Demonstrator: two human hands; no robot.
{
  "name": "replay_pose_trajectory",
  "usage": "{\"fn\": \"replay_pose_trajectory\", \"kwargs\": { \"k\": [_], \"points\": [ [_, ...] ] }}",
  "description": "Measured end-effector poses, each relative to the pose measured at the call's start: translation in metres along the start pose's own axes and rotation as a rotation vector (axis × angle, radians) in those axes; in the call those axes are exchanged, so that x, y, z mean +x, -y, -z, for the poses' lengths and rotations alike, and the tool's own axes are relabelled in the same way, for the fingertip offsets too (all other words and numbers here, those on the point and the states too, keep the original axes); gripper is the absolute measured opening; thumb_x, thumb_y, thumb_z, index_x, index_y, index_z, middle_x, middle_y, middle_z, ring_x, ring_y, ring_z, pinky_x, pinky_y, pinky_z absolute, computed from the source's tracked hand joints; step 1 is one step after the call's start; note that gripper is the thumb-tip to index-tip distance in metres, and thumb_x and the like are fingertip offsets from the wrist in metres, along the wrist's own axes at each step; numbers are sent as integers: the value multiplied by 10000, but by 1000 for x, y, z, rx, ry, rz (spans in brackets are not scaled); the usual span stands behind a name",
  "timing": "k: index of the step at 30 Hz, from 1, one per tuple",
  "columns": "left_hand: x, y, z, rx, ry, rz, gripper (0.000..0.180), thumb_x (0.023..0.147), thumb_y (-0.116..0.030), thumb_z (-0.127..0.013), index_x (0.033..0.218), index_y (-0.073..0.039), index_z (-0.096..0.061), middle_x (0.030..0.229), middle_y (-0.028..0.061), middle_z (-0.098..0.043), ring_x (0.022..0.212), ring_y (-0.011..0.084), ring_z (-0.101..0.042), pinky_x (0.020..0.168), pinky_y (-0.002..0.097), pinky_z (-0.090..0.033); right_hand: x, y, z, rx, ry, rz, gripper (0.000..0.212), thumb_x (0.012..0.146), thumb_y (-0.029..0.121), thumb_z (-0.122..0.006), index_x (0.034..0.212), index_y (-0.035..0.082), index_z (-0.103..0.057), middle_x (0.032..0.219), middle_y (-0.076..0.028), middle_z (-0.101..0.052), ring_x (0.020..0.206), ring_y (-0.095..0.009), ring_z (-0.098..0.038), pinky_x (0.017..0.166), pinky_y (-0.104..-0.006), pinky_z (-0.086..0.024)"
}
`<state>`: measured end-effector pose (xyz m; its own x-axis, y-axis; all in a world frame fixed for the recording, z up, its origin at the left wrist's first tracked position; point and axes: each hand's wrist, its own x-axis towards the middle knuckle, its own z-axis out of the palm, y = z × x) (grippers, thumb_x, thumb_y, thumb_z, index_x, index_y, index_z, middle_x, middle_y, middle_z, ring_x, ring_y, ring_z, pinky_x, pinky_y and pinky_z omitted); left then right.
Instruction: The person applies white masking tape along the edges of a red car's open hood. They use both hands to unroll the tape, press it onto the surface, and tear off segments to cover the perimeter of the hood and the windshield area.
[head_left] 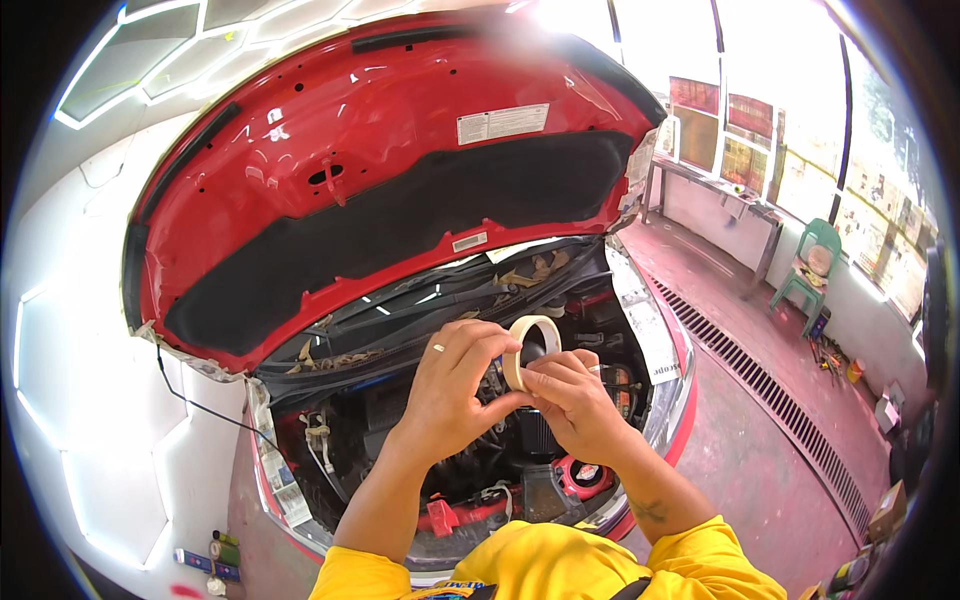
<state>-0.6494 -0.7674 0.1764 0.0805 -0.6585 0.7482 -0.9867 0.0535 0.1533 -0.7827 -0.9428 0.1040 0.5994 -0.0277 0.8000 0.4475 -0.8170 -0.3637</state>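
Note:
A roll of cream masking tape (pixel 515 366) is held up in front of me, over the open engine bay (pixel 380 440) of a red car. My left hand (pixel 462 375) grips the roll's left side, its fingers bent over the edge and thumb stretched toward the other hand. On the roll's lower right, my right hand (pixel 572 398) pinches the tape with thumb and fingers. Both hands nearly meet below the roll. The raised red hood (pixel 260 170), with a black liner inside, stands beyond them. Newspaper (pixel 640 310) covers the right fender.
A thin black prop rod (pixel 215 408) runs from the hood to the bay's left side. Right of the car are a floor grate (pixel 770 390), a green chair (pixel 808 265) and a bench (pixel 715 185). Bottles and boxes (pixel 222 560) stand at lower left.

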Motion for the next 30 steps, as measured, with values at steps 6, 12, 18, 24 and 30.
{"fn": "replay_pose_trajectory", "kwargs": {
  "k": [6,12,18,24,30],
  "points": [
    [-13,6,-7,-74,-23,53,598,678,-212,-1040,1156,-91,-702,1254,96,-719,1168,326,-690,989,440,-570,-6,3,-4,-24,31,-18,410,946,23,-753,1351,85,-751,1035,-76,-707,1057,-306,-661,975,-453,-448],
    [-31,13,-23,-193,-39,155,586,672,-201,-1053,1121,-83,-695,1255,116,-717,1166,315,-705,986,420,-576,-15,5,-7,-34,79,-53,424,935,19,-746,1354,79,-756,984,-81,-681,1038,-314,-651,980,-451,-455],
    [-42,12,-28,-106,-67,126,594,701,-214,-1048,1151,-75,-686,1265,118,-717,1173,311,-707,991,416,-578,-19,0,-11,7,106,-59,409,944,22,-744,1351,61,-752,974,-84,-675,1026,-317,-639,980,-455,-457],
    [-43,1,-22,-331,-81,316,498,780,-177,-998,1202,-76,-752,1283,121,-750,1174,306,-726,981,413,-583,-22,1,-5,-15,156,-37,410,961,42,-752,1370,63,-740,994,-76,-678,1026,-316,-637,968,-458,-463],
    [-43,11,-17,-68,-106,95,156,888,-76,-873,1031,-53,-815,1100,95,-833,1070,288,-801,877,390,-596,-20,6,7,-36,240,-11,434,949,87,-787,1379,88,-735,1023,-49,-684,1025,-290,-638,981,-448,-450]
  ]
}}
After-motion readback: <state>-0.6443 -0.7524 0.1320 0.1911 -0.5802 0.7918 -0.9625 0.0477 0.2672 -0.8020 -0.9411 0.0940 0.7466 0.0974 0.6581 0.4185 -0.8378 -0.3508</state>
